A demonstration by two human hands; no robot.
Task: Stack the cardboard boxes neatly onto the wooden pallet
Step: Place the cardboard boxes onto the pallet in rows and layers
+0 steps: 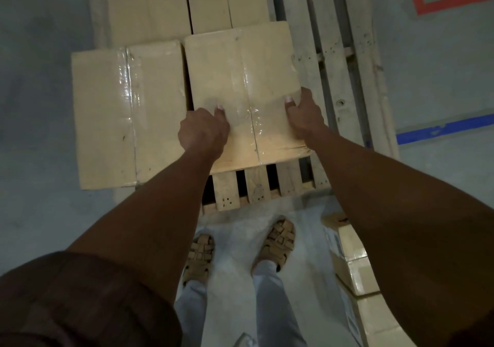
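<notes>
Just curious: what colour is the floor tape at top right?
Red-orange floor tape, clearest in the head view.

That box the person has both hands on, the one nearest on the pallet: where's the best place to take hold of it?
Probably by its two long side edges, one hand each side, coming from the near end, as the left hand and right hand do on the held box. It is broad and flat-topped, so there is nothing to grip on top. The neighbouring box crowds its left side.

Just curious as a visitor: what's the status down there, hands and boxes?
Left hand and right hand both grip the held box. It sits over the wooden pallet, beside the neighbouring box. Nothing blocking.
</notes>
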